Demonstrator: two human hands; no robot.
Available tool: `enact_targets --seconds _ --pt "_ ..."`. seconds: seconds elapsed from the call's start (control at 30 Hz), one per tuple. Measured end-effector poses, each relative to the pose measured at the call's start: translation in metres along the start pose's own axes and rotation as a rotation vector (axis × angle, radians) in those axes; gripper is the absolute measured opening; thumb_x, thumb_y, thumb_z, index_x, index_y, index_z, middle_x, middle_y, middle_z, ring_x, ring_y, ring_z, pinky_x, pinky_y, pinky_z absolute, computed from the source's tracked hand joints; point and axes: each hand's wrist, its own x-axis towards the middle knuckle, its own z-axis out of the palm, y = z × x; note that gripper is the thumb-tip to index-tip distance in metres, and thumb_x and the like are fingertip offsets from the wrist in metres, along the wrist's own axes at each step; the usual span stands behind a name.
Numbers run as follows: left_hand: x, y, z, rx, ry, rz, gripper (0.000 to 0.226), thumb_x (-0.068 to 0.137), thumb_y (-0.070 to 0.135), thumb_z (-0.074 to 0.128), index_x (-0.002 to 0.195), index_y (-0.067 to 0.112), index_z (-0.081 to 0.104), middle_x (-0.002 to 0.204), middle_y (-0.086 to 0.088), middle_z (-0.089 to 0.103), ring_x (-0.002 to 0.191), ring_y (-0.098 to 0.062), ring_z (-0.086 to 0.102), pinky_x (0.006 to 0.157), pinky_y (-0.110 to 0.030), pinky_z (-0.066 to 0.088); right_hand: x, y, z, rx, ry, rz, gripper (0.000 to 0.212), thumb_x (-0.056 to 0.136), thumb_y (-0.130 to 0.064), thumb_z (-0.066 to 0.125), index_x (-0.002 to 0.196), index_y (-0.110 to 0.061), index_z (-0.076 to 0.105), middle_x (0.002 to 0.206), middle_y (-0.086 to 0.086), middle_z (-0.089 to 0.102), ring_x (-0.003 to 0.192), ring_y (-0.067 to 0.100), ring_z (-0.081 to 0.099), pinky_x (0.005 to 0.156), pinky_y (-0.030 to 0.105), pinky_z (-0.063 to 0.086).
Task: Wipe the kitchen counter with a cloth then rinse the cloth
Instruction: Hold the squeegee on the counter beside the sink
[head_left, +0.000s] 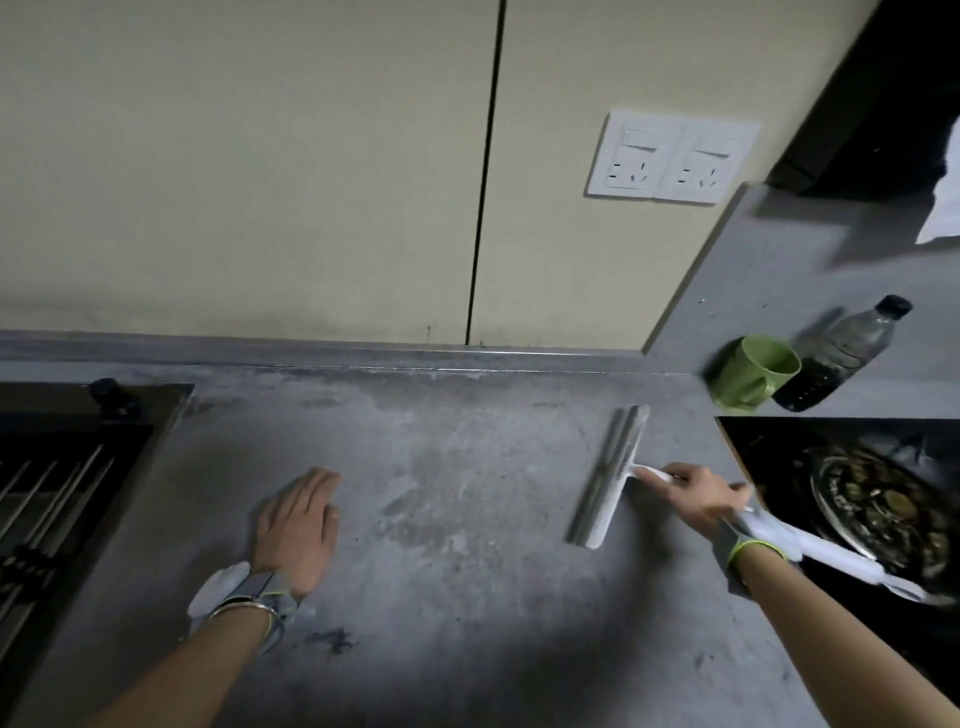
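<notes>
Two forearms reach in from the bottom edge over the grey counter (467, 519). Flat on that surface lies the left hand (296, 525), fingers straight and together, palm down, holding nothing. Its partner, the right hand (696, 499), is curled round the white handle of a squeegee (610, 475), whose blade rests on the counter just left of the black stove (779, 452). A dirty pan (883, 504) sits on the stove. Behind it stand a green mug (753, 371) and a plastic bottle (836, 356), touching. No cloth can be made out.
</notes>
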Motion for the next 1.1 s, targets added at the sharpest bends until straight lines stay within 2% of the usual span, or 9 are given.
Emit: enact_targets --seconds 0.07,0.2,0.3,0.43,0.53,0.6,0.73,0.97,1.1 --pt "0.008 0.012 0.006 0.020 -0.020 -0.024 0.046 0.102 0.028 0.030 0.148 0.027 0.024 0.156 0.009 0.020 0.143 -0.009 0.021 0.116 -0.031 0.017 0.021 0.018 -0.008 0.005 -0.015 0.038 0.070 0.063 -0.091 0.027 0.078 -0.034 0.065 0.069 -0.018 0.059 0.103 0.026 0.055 0.104 0.050 0.012" --pt "0.020 0.022 0.019 0.052 -0.056 -0.089 0.046 0.101 0.029 0.030 0.147 0.031 0.025 0.156 0.011 0.019 0.143 -0.010 0.021 0.115 -0.034 0.016 0.053 0.042 -0.012 0.035 -0.044 0.096 0.058 0.070 -0.084 0.039 0.080 -0.034 0.066 0.071 -0.016 0.055 0.113 0.032 0.053 0.109 0.056 0.004" --pt "0.026 0.018 0.025 0.052 -0.109 -0.101 0.046 0.102 0.030 0.029 0.147 0.032 0.026 0.157 0.010 0.019 0.143 -0.013 0.021 0.116 -0.037 0.017 0.068 0.047 -0.009 0.014 -0.080 0.113 0.058 0.069 -0.086 0.037 0.082 -0.036 0.065 0.083 -0.008 0.060 0.115 0.031 0.053 0.108 0.056 0.004" --pt "0.025 0.009 0.030 0.087 -0.150 -0.119 0.046 0.102 0.031 0.026 0.148 0.031 0.025 0.157 0.009 0.018 0.143 -0.013 0.020 0.117 -0.038 0.012 0.073 0.051 -0.006 -0.010 -0.077 0.078 0.071 0.060 -0.092 0.027 0.076 -0.033 0.064 0.075 -0.011 0.063 0.104 0.028 0.057 0.105 0.051 0.008" --pt "0.023 0.010 0.034 0.059 -0.120 -0.134 0.046 0.102 0.031 0.028 0.147 0.031 0.026 0.157 0.009 0.019 0.144 -0.013 0.019 0.116 -0.037 0.010 0.073 0.049 -0.007 -0.002 -0.068 0.055 0.062 0.062 -0.091 0.025 0.076 -0.042 0.061 0.090 -0.007 0.068 0.113 0.027 0.054 0.106 0.051 0.007" --pt "0.023 0.012 0.033 0.037 -0.107 -0.136 0.045 0.102 0.030 0.028 0.146 0.030 0.029 0.156 0.008 0.021 0.144 -0.013 0.019 0.117 -0.037 0.010 0.073 0.041 -0.006 -0.014 -0.082 0.031 0.059 0.064 -0.090 0.024 0.082 -0.046 0.059 0.097 -0.006 0.069 0.115 0.026 0.053 0.106 0.050 0.009" --pt "0.021 0.016 0.030 0.026 -0.073 -0.130 0.043 0.102 0.029 0.030 0.145 0.028 0.034 0.155 0.008 0.026 0.142 -0.012 0.023 0.115 -0.036 0.012 0.075 0.014 0.000 -0.052 -0.146 -0.029 0.072 0.065 -0.089 0.024 0.109 -0.045 0.060 0.112 -0.003 0.068 0.119 0.024 0.050 0.103 0.044 0.012" --pt "0.019 -0.004 0.019 0.012 -0.046 -0.100 0.049 0.100 0.035 0.017 0.145 0.027 0.033 0.154 0.009 0.025 0.141 -0.011 0.026 0.115 -0.034 0.012 0.073 -0.057 0.029 -0.031 -0.255 -0.178 0.071 0.067 -0.086 0.023 0.112 -0.045 0.060 0.122 -0.003 0.063 0.122 0.023 0.046 0.103 0.042 0.015" --pt "0.019 -0.022 0.012 -0.019 -0.012 -0.116 0.043 0.102 0.028 0.033 0.145 0.027 0.034 0.154 0.008 0.028 0.140 -0.011 0.029 0.114 -0.033 0.015 0.068 -0.103 0.044 -0.028 -0.283 -0.244 0.056 0.072 -0.084 0.034 0.103 -0.047 0.063 0.118 -0.005 0.064 0.121 0.021 0.044 0.092 0.034 0.016"
